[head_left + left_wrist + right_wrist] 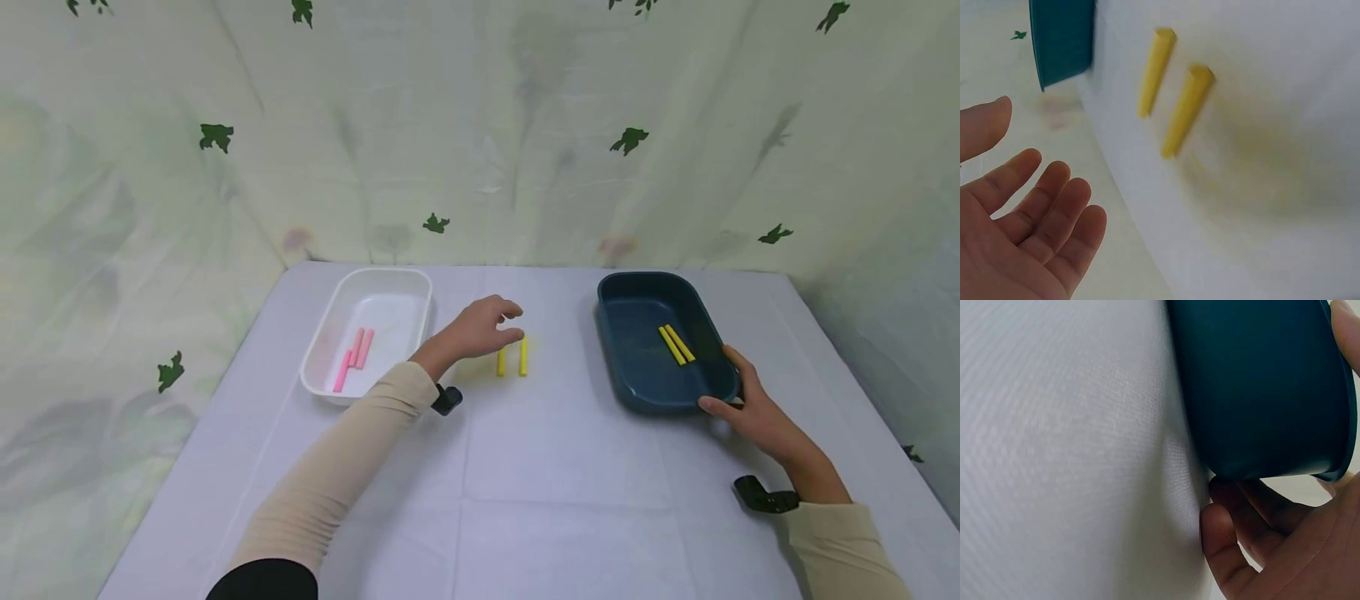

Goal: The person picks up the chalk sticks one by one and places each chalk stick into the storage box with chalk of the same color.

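Soft, even light fills the head view; the white table (555,467) is bright and without glare, and shadows under the hands and trays are faint. The backdrop bows at the edges from wide-lens distortion. The left wrist view is blurred, the yellow sticks (1186,111) smeared. The right wrist view is dimmer, its near fingers (1219,540) soft.

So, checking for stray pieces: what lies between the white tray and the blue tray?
In the head view, two yellow sticks on the cloth, with the left hand over them.
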The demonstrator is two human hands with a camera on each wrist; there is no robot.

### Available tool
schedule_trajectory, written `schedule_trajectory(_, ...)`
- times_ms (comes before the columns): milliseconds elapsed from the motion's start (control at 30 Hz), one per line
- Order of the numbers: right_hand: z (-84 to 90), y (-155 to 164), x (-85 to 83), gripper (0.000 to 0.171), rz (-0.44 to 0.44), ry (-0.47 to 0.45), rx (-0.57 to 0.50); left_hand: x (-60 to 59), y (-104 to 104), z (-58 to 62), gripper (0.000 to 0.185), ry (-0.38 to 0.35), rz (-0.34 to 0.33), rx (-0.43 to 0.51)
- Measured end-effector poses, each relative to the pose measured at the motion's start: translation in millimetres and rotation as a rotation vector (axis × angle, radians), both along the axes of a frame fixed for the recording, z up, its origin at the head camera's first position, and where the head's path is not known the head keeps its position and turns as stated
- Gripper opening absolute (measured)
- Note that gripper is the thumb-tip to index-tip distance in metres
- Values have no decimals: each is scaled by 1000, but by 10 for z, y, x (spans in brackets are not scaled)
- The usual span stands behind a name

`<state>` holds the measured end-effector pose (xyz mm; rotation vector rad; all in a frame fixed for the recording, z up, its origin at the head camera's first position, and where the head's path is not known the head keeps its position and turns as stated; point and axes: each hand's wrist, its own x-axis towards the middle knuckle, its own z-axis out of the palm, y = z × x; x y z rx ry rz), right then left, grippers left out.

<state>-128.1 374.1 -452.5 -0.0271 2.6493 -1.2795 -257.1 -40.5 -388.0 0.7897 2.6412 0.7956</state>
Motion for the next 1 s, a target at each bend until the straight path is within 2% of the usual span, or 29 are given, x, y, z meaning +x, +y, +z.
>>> schedule_trajectory(200,-52,-4,11,101,-10,-15,-5,-53,-282,90,44,72,-33,-99)
schedule_trajectory(333,-63,3,15,102,-8,-13,3,-58,-396,195,43,108,-23,-107)
schedule_trajectory(467,-44,11,2,102,-14,-14,30,-54,-424,248,43,125,-41,-111)
schedule_trajectory(567,-27,9,-3,102,-12,-10,31,-63,-406,220,43,120,-68,-124)
schedule_trajectory(733,-15,9,-3,101,-11,-3,25,-73,-343,134,46,64,-91,-169)
schedule_trajectory(1000,-4,8,-8,101,-8,-3,19,-87,-277,-48,53,-16,-40,-234)
